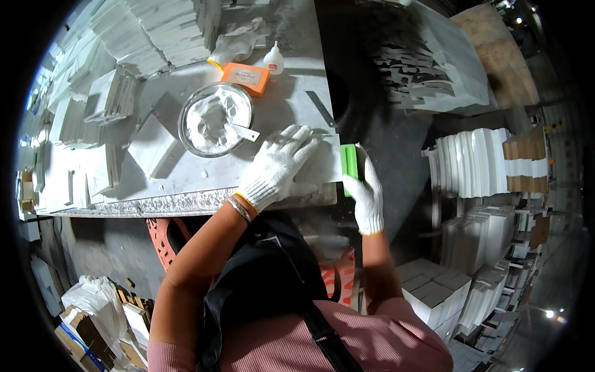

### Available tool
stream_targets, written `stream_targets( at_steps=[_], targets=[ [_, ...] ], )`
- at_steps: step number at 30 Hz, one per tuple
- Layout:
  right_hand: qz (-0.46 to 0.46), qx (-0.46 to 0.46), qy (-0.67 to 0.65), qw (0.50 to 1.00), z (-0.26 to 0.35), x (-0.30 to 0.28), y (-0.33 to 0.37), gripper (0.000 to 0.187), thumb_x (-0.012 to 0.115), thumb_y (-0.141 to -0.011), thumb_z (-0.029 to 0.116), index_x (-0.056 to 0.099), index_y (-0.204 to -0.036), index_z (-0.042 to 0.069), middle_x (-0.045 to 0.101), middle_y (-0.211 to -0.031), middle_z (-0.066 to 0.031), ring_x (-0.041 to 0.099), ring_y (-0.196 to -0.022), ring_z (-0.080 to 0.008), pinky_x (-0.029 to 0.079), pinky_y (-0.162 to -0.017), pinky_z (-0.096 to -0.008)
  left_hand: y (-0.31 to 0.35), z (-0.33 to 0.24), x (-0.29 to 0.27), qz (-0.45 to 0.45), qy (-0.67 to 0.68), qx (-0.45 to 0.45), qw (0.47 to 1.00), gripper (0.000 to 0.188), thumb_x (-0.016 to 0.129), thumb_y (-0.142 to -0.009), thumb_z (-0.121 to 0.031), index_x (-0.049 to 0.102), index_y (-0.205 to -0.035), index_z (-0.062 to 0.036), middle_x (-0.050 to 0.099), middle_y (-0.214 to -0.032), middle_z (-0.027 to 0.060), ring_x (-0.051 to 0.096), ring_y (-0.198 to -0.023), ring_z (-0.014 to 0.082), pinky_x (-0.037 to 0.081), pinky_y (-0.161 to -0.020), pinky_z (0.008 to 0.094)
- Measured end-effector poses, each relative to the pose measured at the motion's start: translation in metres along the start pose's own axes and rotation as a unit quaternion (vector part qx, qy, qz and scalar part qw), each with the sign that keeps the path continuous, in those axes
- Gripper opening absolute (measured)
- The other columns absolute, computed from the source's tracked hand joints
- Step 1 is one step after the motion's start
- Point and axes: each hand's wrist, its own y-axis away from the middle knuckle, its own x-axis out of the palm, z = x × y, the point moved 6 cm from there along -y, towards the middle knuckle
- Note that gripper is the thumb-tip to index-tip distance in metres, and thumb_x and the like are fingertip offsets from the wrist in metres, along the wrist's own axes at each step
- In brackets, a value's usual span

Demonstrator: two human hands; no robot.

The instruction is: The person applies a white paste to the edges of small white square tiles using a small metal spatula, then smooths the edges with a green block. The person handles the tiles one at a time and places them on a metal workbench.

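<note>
My left hand [279, 166], in a white knit glove, lies flat with fingers stretched out on a pale surface near the worktable's right edge. I cannot tell whether that surface is the tabletop or a thin slab on it. In my gloved right hand [367, 195] is a green sanding block [349, 162], upright against the table's right edge. Just beyond my left hand stands a round metal bowl [181, 124] of white paste [207, 124], with a putty knife [246, 132] resting in it. A flat grey metal strip [320, 109] lies near the right edge.
Behind the bowl are an orange box [257, 79], a small white squeeze bottle [274, 59] and a spare glove [238, 44]. White tiles [108, 96] stand stacked at the left, one tile [152, 146] lying nearer. More stacked slabs [471, 162] and boxes [434, 288] fill the right side.
</note>
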Motion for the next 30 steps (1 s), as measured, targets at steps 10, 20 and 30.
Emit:
stream_targets(
  at_steps=[10, 20, 30],
  targets=[
    [0.004, 0.009, -0.032, 0.999, -0.002, 0.001, 0.002, 0.063, 0.066, -0.087, 0.010, 0.047, -0.146, 0.004, 0.058, -0.136, -0.0068, 0.056, -0.119, -0.0132, 0.046, -0.101, -0.0287, 0.002, 0.003, 0.008, 0.001, 0.000, -0.003, 1.000, 0.089, 0.075, -0.077, -0.050, 0.040, -0.150, -0.0125, 0.035, -0.157, 0.0155, 0.031, -0.146, 0.0331, 0.025, -0.120, 0.0480],
    [0.006, 0.075, -0.156, 0.985, -0.065, -0.001, -0.022, 0.060, 0.062, -0.091, 0.021, 0.047, -0.146, 0.001, 0.057, -0.137, -0.0038, 0.054, -0.119, -0.0120, 0.040, -0.103, -0.0270, 0.000, -0.006, -0.005, -0.022, 0.007, 0.017, 1.000, 0.091, 0.077, -0.074, -0.052, 0.044, -0.147, -0.0082, 0.039, -0.154, 0.0180, 0.034, -0.144, 0.0358, 0.030, -0.116, 0.0491],
    [-0.102, 0.053, -0.259, 0.959, -0.048, -0.020, 0.003, 0.057, 0.061, -0.094, 0.019, 0.048, -0.146, 0.002, 0.058, -0.137, -0.0056, 0.054, -0.121, -0.0161, 0.039, -0.104, -0.0301, 0.005, -0.028, -0.007, 0.036, -0.008, -0.109, 0.993, 0.099, 0.081, -0.065, -0.062, 0.050, -0.142, -0.0076, 0.043, -0.145, 0.0145, 0.051, -0.125, 0.0331, 0.046, -0.099, 0.0432]
  ],
)
